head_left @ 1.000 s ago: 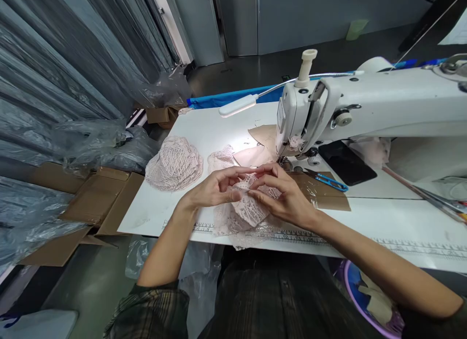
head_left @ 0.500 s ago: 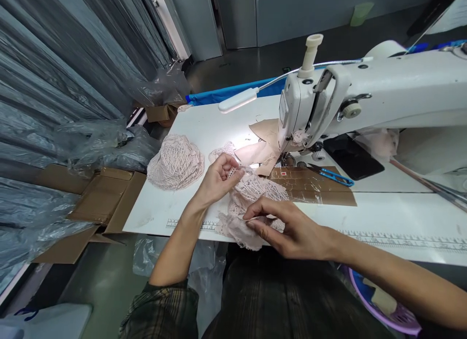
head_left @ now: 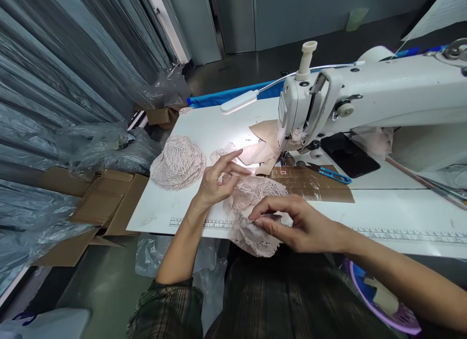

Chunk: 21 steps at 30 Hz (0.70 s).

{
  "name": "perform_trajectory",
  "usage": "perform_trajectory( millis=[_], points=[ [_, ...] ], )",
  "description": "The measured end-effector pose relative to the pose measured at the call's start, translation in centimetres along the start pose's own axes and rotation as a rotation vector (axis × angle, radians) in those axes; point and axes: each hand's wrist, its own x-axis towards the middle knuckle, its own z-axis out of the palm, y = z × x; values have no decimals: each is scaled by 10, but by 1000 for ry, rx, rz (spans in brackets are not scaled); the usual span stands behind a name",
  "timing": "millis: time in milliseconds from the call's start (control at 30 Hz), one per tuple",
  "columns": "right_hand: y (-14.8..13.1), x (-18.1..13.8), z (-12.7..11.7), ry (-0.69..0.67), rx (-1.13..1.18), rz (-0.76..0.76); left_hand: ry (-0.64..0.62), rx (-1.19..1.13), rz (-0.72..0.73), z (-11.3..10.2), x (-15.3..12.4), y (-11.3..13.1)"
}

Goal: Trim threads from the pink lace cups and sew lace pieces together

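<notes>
A pale pink lace piece [head_left: 251, 198] lies at the near edge of the white sewing table [head_left: 204, 130] and hangs over it toward my lap. My left hand [head_left: 217, 181] pinches the lace's upper left edge, with the forefinger stretched out. Lower down, my right hand [head_left: 292, 222] is closed on the lace's near edge. Just beyond both hands stands the white sewing machine [head_left: 365, 98], its needle area [head_left: 288, 156] over beige fabric pieces [head_left: 260, 147].
A heap of pink lace [head_left: 178, 162] sits at the table's left. Blue thread snips [head_left: 330, 173] and a black phone [head_left: 350, 154] lie by the machine. Cardboard boxes [head_left: 105, 198] and plastic sheeting [head_left: 65, 105] stand at left. A purple basket [head_left: 383, 305] is at lower right.
My hands, together on the lace a second ago, have parted: the right dropped to the lace's near edge, the left stayed on the upper edge and stretched its forefinger out.
</notes>
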Motion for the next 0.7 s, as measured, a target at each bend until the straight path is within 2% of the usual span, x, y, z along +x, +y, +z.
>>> perform_trajectory(
  millis=[100,200,300,367,433,567,700],
  points=[
    [6,1,0,-14,-38,-18,11,-89,-157,4,0,2],
    [7,6,2,-51,-50,-59,-6,-194,-233,7,-2,5],
    [10,15,5,103,-37,-58,-56,-331,-268,7,-3,6],
    [17,20,6,264,-4,-5,-107,-406,-290,5,-3,6],
    [27,24,7,362,55,68,-155,-445,-309,3,-2,6],
    [43,23,8,412,123,156,-228,-431,-330,-1,0,5],
    [48,18,9,399,73,198,-278,-402,-305,-2,2,7]
  ],
)
